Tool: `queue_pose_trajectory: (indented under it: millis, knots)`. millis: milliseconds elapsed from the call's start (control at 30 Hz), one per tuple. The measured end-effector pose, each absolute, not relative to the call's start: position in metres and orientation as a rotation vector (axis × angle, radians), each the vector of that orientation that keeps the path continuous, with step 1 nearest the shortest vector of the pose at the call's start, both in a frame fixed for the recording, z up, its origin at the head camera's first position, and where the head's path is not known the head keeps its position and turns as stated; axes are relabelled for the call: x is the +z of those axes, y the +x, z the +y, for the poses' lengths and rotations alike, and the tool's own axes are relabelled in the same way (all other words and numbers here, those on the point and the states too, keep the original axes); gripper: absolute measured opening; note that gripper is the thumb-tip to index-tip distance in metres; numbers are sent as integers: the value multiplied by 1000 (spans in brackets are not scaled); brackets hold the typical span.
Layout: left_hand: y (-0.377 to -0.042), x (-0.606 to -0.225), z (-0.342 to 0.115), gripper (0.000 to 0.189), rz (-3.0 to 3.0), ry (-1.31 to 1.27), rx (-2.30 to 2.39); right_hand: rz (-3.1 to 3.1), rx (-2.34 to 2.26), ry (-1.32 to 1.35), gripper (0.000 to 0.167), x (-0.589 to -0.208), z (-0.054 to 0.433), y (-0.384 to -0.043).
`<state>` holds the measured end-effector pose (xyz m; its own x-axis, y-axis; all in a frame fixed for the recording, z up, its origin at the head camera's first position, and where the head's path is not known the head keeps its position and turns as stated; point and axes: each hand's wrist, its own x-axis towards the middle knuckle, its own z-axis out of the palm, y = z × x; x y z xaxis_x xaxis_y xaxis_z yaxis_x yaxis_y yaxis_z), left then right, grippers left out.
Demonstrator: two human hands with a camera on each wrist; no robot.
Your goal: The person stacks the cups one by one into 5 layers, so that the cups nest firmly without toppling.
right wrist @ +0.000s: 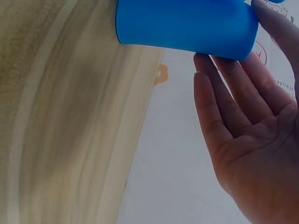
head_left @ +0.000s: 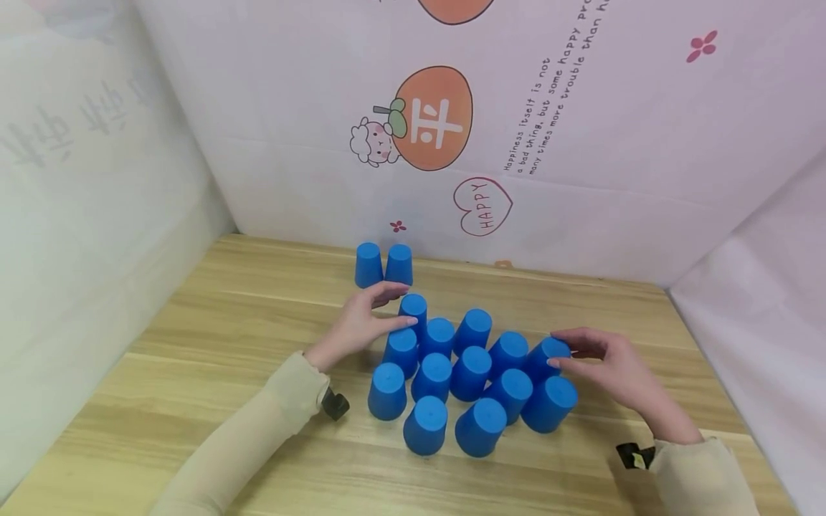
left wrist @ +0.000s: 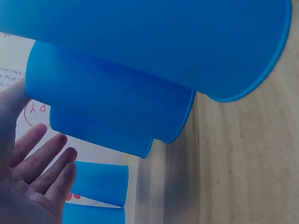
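Note:
Upside-down blue cups stand in a loose cluster on the wooden table. My left hand (head_left: 361, 322) is at the cluster's far left corner, thumb and fingers spread on either side of a cup (head_left: 414, 307). In the left wrist view its fingers (left wrist: 44, 163) are fairly straight and apart, near the top end of that cup (left wrist: 96, 131); the thumb tip is partly hidden behind a nearer cup (left wrist: 112, 93). At the far right corner my right hand (head_left: 616, 367) holds a cup (head_left: 547, 356) between thumb and fingertips, which the right wrist view shows against the cup's side (right wrist: 187, 25).
Two more upside-down cups (head_left: 368, 264) stand side by side behind the cluster, near the back edge. Another cup (head_left: 550, 405) stands just in front of the right hand's cup. A printed white cloth (head_left: 290, 186) hangs behind the wooden table (head_left: 193, 344).

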<state>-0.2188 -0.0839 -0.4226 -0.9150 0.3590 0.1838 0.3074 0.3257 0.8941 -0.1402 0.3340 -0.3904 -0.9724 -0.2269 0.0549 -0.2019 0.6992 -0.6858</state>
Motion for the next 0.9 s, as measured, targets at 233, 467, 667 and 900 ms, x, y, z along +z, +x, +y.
queue_pose_trajectory:
  millis: [233,467,667,900]
  knots:
    - [-222,-420,-79,56,2554,596,1643,2842,-1158,-312,46,-389,334,-140]
    - [-225,-417,-74,58,2563,563,1581,2845,-1169,-311,45,-391,335,-138]
    - [-231,-419,-72,55,2557,524,1558,2843,-1179,-308,45,-393,335,-138]
    - [-234,-422,-73,54,2588,540,1528,2848,-1186,-318,44,-394,335,-138]
